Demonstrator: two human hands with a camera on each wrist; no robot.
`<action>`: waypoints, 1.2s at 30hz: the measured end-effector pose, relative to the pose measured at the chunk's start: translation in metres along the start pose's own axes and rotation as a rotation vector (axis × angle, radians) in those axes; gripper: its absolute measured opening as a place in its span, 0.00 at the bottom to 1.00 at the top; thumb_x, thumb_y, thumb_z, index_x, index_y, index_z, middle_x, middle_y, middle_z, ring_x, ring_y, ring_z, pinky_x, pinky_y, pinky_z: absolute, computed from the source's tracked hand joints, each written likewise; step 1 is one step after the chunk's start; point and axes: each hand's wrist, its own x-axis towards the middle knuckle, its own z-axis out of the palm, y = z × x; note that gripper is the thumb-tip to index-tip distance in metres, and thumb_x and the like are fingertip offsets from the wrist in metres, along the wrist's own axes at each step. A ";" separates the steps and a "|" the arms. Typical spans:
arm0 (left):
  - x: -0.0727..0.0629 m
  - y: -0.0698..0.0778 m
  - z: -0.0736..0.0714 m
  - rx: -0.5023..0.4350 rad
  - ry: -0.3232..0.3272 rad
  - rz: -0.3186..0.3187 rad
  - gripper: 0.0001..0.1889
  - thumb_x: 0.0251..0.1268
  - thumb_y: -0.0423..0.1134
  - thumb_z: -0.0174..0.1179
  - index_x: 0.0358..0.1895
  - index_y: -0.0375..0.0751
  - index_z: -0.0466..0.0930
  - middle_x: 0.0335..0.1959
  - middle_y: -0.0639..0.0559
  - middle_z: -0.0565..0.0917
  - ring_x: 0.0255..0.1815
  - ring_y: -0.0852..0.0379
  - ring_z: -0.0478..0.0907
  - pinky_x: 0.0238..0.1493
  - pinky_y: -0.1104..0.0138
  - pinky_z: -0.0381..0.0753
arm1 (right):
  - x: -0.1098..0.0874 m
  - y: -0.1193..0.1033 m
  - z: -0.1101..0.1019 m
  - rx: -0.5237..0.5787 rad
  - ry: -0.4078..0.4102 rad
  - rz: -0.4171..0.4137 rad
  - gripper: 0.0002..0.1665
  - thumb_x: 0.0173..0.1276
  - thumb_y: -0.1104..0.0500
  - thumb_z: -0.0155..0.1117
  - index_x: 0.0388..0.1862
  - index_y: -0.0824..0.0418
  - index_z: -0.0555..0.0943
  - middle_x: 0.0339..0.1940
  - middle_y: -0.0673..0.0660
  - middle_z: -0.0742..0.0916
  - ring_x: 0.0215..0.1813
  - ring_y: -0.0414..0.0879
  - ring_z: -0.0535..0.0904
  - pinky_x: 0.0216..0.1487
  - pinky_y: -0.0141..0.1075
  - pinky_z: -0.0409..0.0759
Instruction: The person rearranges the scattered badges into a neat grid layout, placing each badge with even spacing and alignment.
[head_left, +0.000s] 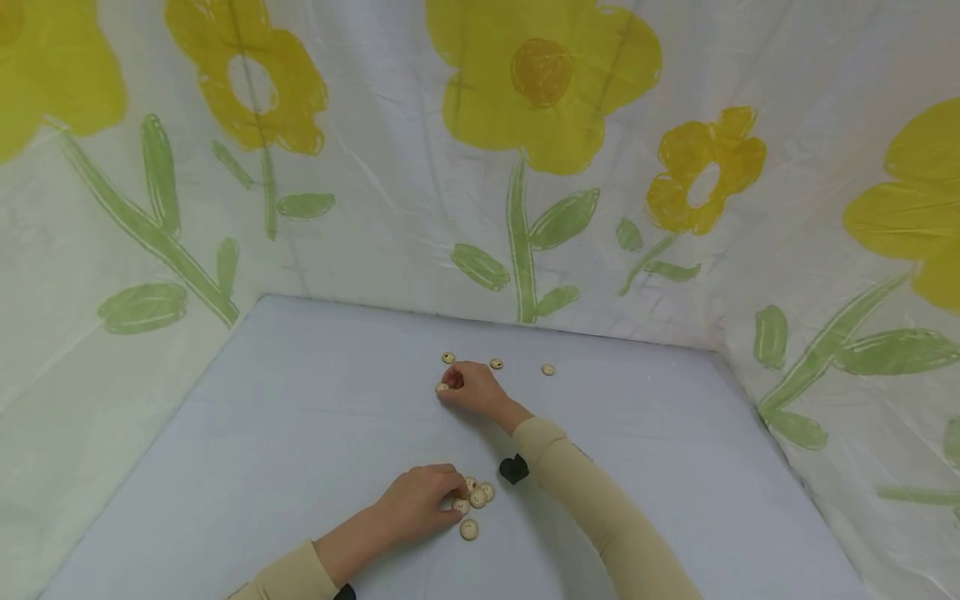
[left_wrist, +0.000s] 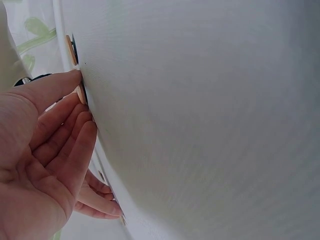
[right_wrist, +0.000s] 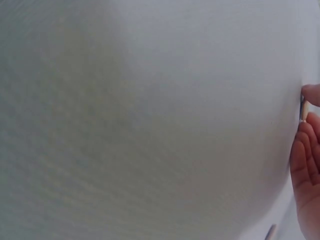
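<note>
A white backdrop (head_left: 382, 217) painted with yellow flowers (head_left: 622, 54) rises behind and around a pale table (head_left: 330, 400). A person's two bare hands reach in from the near side, in beige sleeves (head_left: 607, 500). The right hand (head_left: 480, 390) is stretched toward the far side, thumb and fingertips pinching a small pale disc (head_left: 442, 389) at the table surface. The left hand (head_left: 422, 500), nearer, has its fingers curled, gripping another disc (head_left: 461, 506) between thumb and fingertips. Right beside it is a near cluster (head_left: 478, 498) of similar discs, some overlapping; a lone disc (head_left: 468, 529) lies just nearer. Beyond the right hand, three spaced discs run left to right along the far side: far-left disc (head_left: 448, 357), far-middle disc (head_left: 497, 364) and far-right disc (head_left: 548, 369).

The discs look like wood, so probably light, stiff and hard to break. Lying flat, they may slide; opposite edges of the rim seem the best hold.
</note>
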 end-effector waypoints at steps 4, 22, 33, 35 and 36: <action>0.001 0.000 0.000 -0.002 -0.003 -0.007 0.06 0.55 0.35 0.69 0.34 0.46 0.82 0.33 0.62 0.80 0.33 0.68 0.74 0.35 0.68 0.76 | -0.001 -0.001 0.000 0.010 0.004 0.013 0.08 0.62 0.58 0.71 0.36 0.59 0.82 0.29 0.48 0.82 0.33 0.38 0.75 0.36 0.30 0.73; 0.001 0.001 -0.001 -0.011 -0.005 -0.008 0.06 0.55 0.34 0.70 0.35 0.45 0.83 0.33 0.60 0.81 0.34 0.66 0.76 0.35 0.68 0.77 | -0.015 0.010 0.005 0.106 0.095 -0.023 0.16 0.62 0.56 0.72 0.45 0.61 0.81 0.35 0.51 0.83 0.38 0.41 0.77 0.42 0.32 0.76; 0.002 -0.002 0.000 -0.015 -0.013 -0.007 0.06 0.55 0.35 0.70 0.35 0.46 0.82 0.33 0.60 0.81 0.34 0.66 0.76 0.35 0.67 0.77 | -0.034 0.017 0.002 0.196 0.171 0.038 0.14 0.61 0.57 0.72 0.44 0.59 0.83 0.34 0.50 0.84 0.37 0.39 0.80 0.41 0.32 0.78; 0.002 -0.002 0.000 -0.018 -0.015 -0.010 0.06 0.55 0.35 0.70 0.36 0.45 0.83 0.33 0.60 0.81 0.35 0.66 0.76 0.36 0.67 0.77 | -0.037 0.018 0.000 0.212 0.175 0.057 0.14 0.61 0.57 0.72 0.44 0.59 0.83 0.34 0.49 0.84 0.37 0.39 0.80 0.42 0.32 0.78; 0.002 -0.002 0.000 -0.018 -0.017 -0.013 0.06 0.55 0.35 0.70 0.36 0.45 0.83 0.33 0.61 0.81 0.35 0.66 0.76 0.36 0.67 0.77 | -0.039 0.018 -0.001 0.220 0.177 0.065 0.14 0.61 0.57 0.73 0.44 0.59 0.83 0.34 0.49 0.84 0.37 0.39 0.80 0.42 0.32 0.79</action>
